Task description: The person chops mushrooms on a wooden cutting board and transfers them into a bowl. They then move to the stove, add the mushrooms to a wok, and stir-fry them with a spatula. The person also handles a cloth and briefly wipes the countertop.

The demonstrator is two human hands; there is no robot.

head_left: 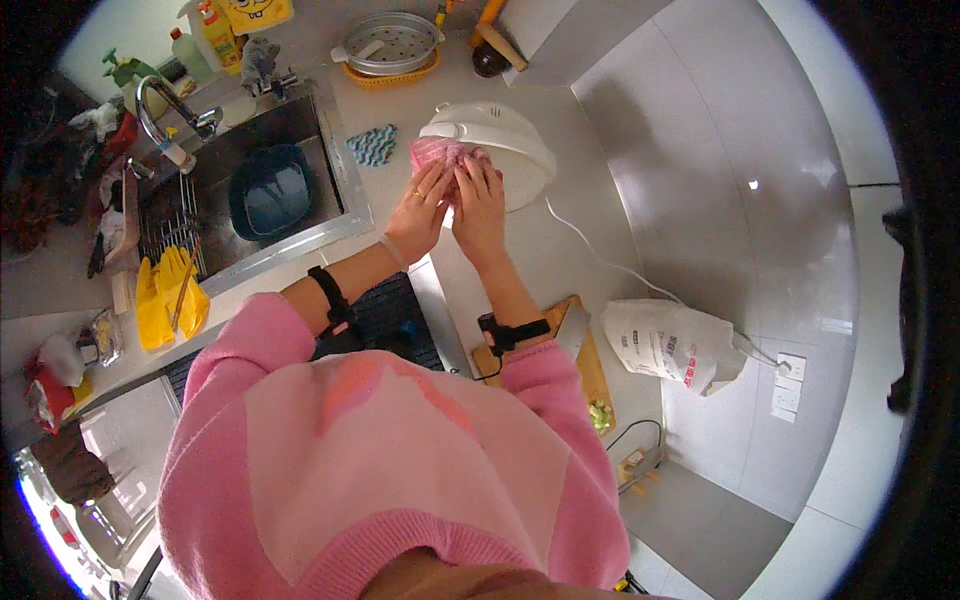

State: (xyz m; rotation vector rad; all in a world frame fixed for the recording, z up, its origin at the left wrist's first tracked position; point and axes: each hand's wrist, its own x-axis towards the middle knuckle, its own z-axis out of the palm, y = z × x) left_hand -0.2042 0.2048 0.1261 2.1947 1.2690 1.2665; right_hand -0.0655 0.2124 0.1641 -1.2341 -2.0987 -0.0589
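Note:
My left hand [416,214] and my right hand [480,208] are close together, fingers bent over a bunched pink cloth [430,150]. The cloth touches the near left side of a white rounded appliance [530,165] that looks like a rice cooker. Much of the cloth is hidden under my fingers. A white cord [590,248] runs from the appliance along the counter toward the wall. Just left of my hands lies a folded blue-and-white wavy cloth [373,145].
On the left a steel sink [330,150] holds a dark blue basin [272,192]; yellow gloves [165,297] hang nearby. Behind stands a steamer tray [388,47]. At right are a cutting board [594,372], a knife [573,328], a white bag [660,335] and a wall socket [789,388].

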